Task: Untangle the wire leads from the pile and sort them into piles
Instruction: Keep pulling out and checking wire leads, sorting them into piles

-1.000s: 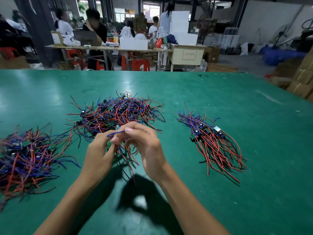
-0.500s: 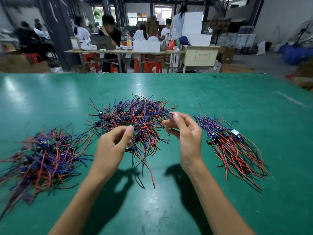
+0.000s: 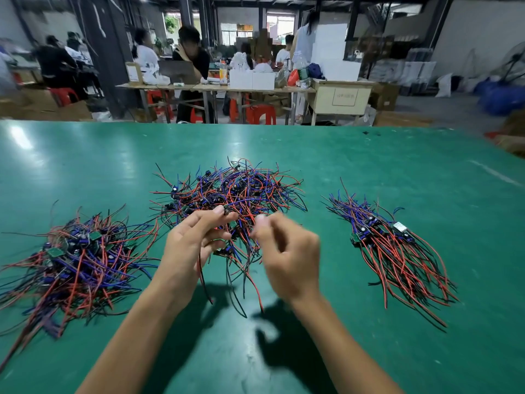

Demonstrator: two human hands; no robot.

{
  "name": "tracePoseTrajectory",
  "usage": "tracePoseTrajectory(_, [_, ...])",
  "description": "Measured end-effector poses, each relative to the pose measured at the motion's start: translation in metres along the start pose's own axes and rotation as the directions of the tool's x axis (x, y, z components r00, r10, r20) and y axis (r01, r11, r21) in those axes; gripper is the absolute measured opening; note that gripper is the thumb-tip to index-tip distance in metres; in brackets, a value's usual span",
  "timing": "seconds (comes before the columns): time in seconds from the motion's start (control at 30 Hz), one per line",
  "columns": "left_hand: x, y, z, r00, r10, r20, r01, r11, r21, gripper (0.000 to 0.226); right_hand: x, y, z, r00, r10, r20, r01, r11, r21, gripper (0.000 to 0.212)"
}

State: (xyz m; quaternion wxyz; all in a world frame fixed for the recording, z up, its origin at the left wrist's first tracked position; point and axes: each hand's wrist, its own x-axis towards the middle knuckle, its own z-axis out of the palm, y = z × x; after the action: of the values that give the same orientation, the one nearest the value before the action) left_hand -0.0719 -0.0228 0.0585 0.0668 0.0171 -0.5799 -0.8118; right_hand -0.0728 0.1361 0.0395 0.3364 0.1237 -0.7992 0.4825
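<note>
A tangled middle pile (image 3: 241, 189) of red, blue and black wire leads with small circuit boards lies on the green table (image 3: 369, 155). My left hand (image 3: 193, 245) grips a small bunch of leads (image 3: 235, 260) at the pile's near edge, and their loose ends hang down toward me. My right hand (image 3: 289, 251) is just right of it, motion-blurred, with fingers curled toward the same bunch. Whether it holds a wire is unclear. A loose pile (image 3: 76, 257) sits at the left. At the right is a neater pile (image 3: 392, 251) with its leads aligned.
Beyond the table's far edge, people sit at workbenches (image 3: 216, 86) with boxes and red stools. Cardboard boxes (image 3: 511, 132) stand past the right edge. Bare green surface lies in front of my arms and behind the piles.
My right hand has come back left from its outstretched pull and is now close to my left hand. The left hand has kept its hold on the bunch.
</note>
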Motion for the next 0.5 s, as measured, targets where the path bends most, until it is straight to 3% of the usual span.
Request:
tracePoseTrajectory(0.07, [-0.001, -0.001, 0.0, 1.0, -0.015, 0.012, 0.015, 0.999, 0.043, 0.036, -0.007, -0.006, 0.012, 0.938, 0.125, 0.323, -0.179, 0.973, 0.143, 0.041])
tracePoseTrajectory(0.13, [-0.001, 0.001, 0.0, 1.0, -0.013, 0.018, 0.011, 0.993, 0.121, 0.029, -0.012, -0.004, 0.024, 0.875, 0.194, 0.444, -0.365, 0.867, 0.34, 0.034])
tracePoseTrajectory(0.23, [0.0, 0.0, -0.005, 0.999, 0.022, -0.042, -0.009, 0.958, 0.287, 0.029, -0.016, 0.0, 0.031, 0.862, 0.288, 0.417, -0.485, 0.708, 0.513, 0.028])
tracePoseTrajectory(0.3, [0.0, -0.002, -0.008, 0.999, 0.028, -0.045, -0.006, 0.904, 0.428, 0.026, -0.013, 0.002, 0.031, 0.864, 0.342, 0.37, -0.501, 0.664, 0.555, 0.029])
tracePoseTrajectory(0.43, [0.0, -0.001, -0.01, 0.99, -0.128, 0.055, 0.074, 0.821, 0.567, 0.021, -0.007, 0.004, 0.028, 0.865, 0.392, 0.312, -0.5, 0.626, 0.599, 0.02])
tracePoseTrajectory(0.5, [0.0, -0.002, -0.011, 0.979, -0.188, 0.081, 0.096, 0.773, 0.627, 0.022, -0.007, 0.006, 0.027, 0.873, 0.397, 0.285, -0.488, 0.684, 0.543, 0.015])
